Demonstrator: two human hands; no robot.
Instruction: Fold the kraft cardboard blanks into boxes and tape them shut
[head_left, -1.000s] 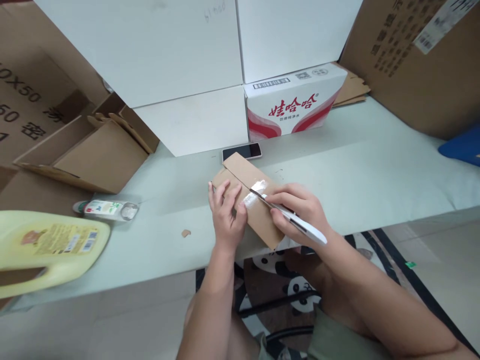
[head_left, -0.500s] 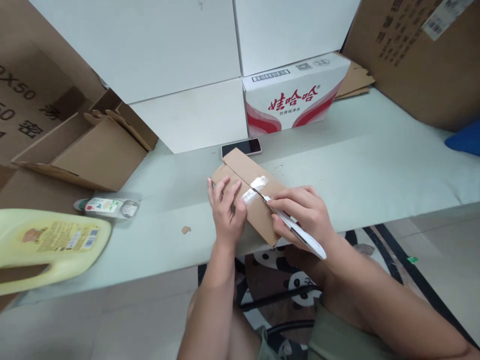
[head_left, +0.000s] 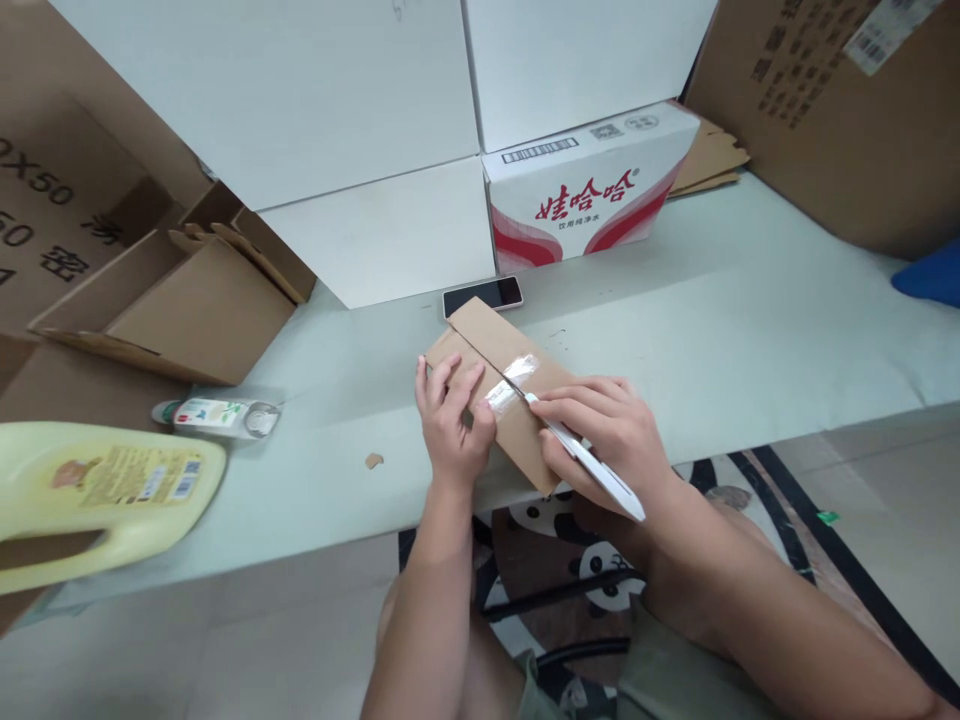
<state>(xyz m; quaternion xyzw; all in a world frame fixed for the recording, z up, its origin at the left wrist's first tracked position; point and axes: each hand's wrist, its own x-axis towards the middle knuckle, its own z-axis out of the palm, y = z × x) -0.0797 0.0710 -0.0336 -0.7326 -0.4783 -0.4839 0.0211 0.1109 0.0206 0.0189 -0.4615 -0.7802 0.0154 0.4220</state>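
A small brown cardboard box (head_left: 491, 340) lies on the pale table (head_left: 720, 330), its top seam sealed with clear tape (head_left: 512, 379). My left hand (head_left: 450, 425) presses flat on the box's left flap. My right hand (head_left: 604, 435) grips a white-handled utility knife (head_left: 592, 465), whose blade tip rests on the taped seam between my two hands.
A black phone (head_left: 482, 296) lies just behind the box. White cartons and a red-printed carton (head_left: 589, 185) stand at the back. At the left are an open brown box (head_left: 172, 300), a small bottle (head_left: 217, 417) and a yellow jug (head_left: 97, 495). A cardboard scrap (head_left: 373, 461) lies nearby.
The knife blade and my right hand have slid slightly back along the taped seam toward me. My left hand stays pressed on the box.
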